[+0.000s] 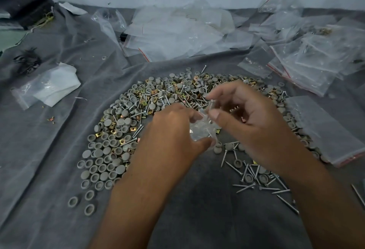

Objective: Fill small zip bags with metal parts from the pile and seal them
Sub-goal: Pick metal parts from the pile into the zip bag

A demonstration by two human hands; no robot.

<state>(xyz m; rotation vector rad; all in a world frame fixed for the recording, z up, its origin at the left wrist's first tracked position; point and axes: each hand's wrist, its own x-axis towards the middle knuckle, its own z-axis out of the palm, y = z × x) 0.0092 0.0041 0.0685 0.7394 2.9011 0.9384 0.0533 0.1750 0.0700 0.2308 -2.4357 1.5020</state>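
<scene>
While the left hand (167,130) pinches the small clear bag (201,129) mid-frame, the right hand (243,118) pinches screws (212,103) just above it.

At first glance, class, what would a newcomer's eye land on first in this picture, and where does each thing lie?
First, the two hands at the centre: the left hand and right hand together hold a small clear zip bag above the grey cloth. Around them curves a broad pile of parts: grey round caps, brass-coloured square clips and silver screws. Behind, near the wall, lies a heap of empty clear bags.
</scene>
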